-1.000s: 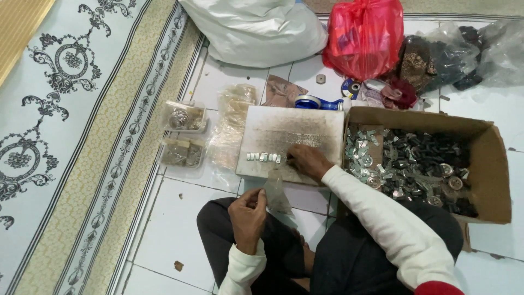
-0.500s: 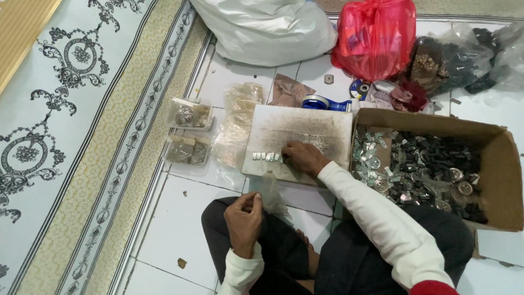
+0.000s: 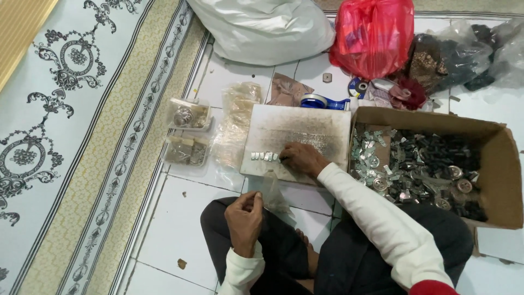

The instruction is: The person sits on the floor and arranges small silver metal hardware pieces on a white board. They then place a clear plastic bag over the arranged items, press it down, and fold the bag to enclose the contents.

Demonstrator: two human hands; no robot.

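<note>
Metal pieces (image 3: 264, 156), small and silvery, lie in a short row on the white board (image 3: 305, 128), near its lower left edge. The right hand (image 3: 302, 159) rests on the board just beside the row's right end, fingers curled down with the tips touching the board by the last piece; whether they pinch a piece cannot be told. The left hand (image 3: 244, 214) is held above the lap, thumb and fingertips pressed together on the top edge of a small clear bag (image 3: 271, 191), which hangs between the hand and the board's lower edge.

The board lies flat on the white tiled floor (image 3: 180, 218). Just right of it, touching its edge, stands an open cardboard box (image 3: 505, 164) filled with mixed silver and dark metal parts. Left of the board lies a heap of clear bags (image 3: 236, 117), and further left two clear plastic tubs (image 3: 188, 134) sit one behind the other, each holding small parts. Behind the board are a blue tape dispenser (image 3: 322, 102), a red plastic bag (image 3: 373, 35) and a big white sack (image 3: 262, 24). A patterned carpet (image 3: 65, 125) covers the floor on the left.
</note>
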